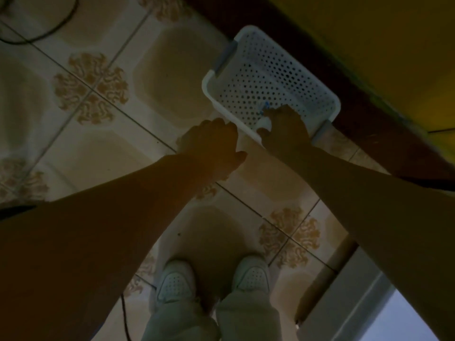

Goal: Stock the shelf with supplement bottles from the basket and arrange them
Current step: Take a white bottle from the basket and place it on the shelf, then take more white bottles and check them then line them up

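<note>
I stand on a tiled floor [160, 82], cream tiles with tan flower patterns where the corners meet, all of it in dim light. A black cable [56, 25] curls across the far left of the tiles. To my right runs a dark red-brown skirting [369, 114], with a yellow face [369, 45] above it; whether that is a wall or a piece of furniture I cannot tell. A pale grey panel [357, 291] fills the near right corner. Below me are my white shoes [176, 279], side by side, under light trouser legs [182, 321].

The white perforated basket [270, 70] sits on the floor, set at an angle, its far long side against the skirting. Most of its dotted bottom lies bare.

My right hand [285, 129] reaches down into the near end of the basket. Its fingers [278, 114] are curled over a white bottle [264, 124], with the thumb tucked against the bottle's near side, so I have it in a grip. The bottle is low in the near corner of the basket, mostly hidden under my hand. A small blue mark shows just beyond my fingertips; I cannot make out what it is.

My left hand [211, 143] hangs outside the basket, just beside its near left rim. Its fingers are loosely bent and close together, holding nothing that I can see. Whether the knuckles touch the rim, I cannot tell.
</note>
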The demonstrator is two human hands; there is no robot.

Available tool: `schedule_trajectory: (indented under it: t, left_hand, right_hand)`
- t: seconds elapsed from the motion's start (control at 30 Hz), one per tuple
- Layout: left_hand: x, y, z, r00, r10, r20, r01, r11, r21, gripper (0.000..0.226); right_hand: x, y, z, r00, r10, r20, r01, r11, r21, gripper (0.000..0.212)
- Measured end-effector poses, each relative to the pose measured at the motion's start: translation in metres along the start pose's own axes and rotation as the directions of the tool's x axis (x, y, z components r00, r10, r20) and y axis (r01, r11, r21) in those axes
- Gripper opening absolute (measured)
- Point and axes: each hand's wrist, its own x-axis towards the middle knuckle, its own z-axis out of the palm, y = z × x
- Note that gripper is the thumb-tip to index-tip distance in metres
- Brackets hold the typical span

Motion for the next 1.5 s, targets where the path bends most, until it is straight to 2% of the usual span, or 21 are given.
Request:
schedule_trajectory:
  t: [0.1, 0.2, 0.33, 0.4, 0.57, 0.73, 0.9, 1.03, 1.23, 1.5]
  left_hand:
    - [-0.004, -0.002, -0.003, 1.000, -0.008, 0.006, 0.008, 1.000, 0.021, 0.052]
    - [-0.021, -0.001, -0.023, 1.000, -0.013, 0.007, 0.013, 0.999, 0.033, 0.056]
    - [-0.073, 0.011, -0.081, 0.999, -0.005, -0.046, 0.006, 1.000, 0.002, 0.054]
    - [-0.113, 0.019, -0.126, 0.996, -0.010, -0.084, 0.007, 0.999, -0.040, 0.053]
    - [-0.217, 0.039, -0.257, 0.972, -0.003, -0.233, 0.003, 1.000, 0.000, 0.055]
    - [-0.322, 0.056, -0.402, 0.901, 0.027, -0.432, -0.009, 0.999, 0.043, 0.046]
    - [-0.436, 0.084, -0.526, 0.814, 0.004, -0.580, 0.054, 0.995, 0.083, 0.050]
    - [-0.520, 0.112, -0.596, 0.739, -0.005, -0.673, 0.078, 0.994, 0.078, 0.055]
    - [-0.618, 0.168, -0.652, 0.689, 0.019, -0.724, 0.034, 0.998, 0.058, 0.049]
    - [-0.702, 0.251, -0.661, 0.610, 0.248, -0.753, -0.152, 0.969, 0.196, 0.051]
  right_hand:
    - [-0.006, -0.005, -0.013, 0.999, -0.039, 0.003, 0.039, 0.999, -0.035, 0.052]
    - [-0.020, -0.019, -0.044, 0.997, -0.076, -0.019, 0.075, 0.996, -0.053, 0.039]
    - [-0.061, -0.057, -0.129, 0.989, -0.146, 0.019, 0.147, 0.985, -0.088, 0.043]
    - [-0.089, -0.081, -0.187, 0.977, -0.215, 0.010, 0.215, 0.971, -0.108, 0.031]
    - [-0.167, -0.145, -0.343, 0.961, -0.268, -0.074, 0.252, 0.951, -0.179, 0.050]
    - [-0.257, -0.221, -0.505, 0.914, -0.347, -0.211, 0.292, 0.923, -0.250, 0.049]
    - [-0.359, -0.279, -0.640, 0.846, -0.410, -0.342, 0.305, 0.897, -0.320, 0.045]
    - [-0.440, -0.304, -0.723, 0.795, -0.429, -0.429, 0.280, 0.887, -0.367, 0.042]
    - [-0.544, -0.302, -0.803, 0.796, -0.379, -0.471, 0.188, 0.896, -0.403, 0.038]
    - [-0.680, -0.239, -0.841, 0.747, -0.174, -0.641, -0.032, 0.954, -0.297, 0.037]
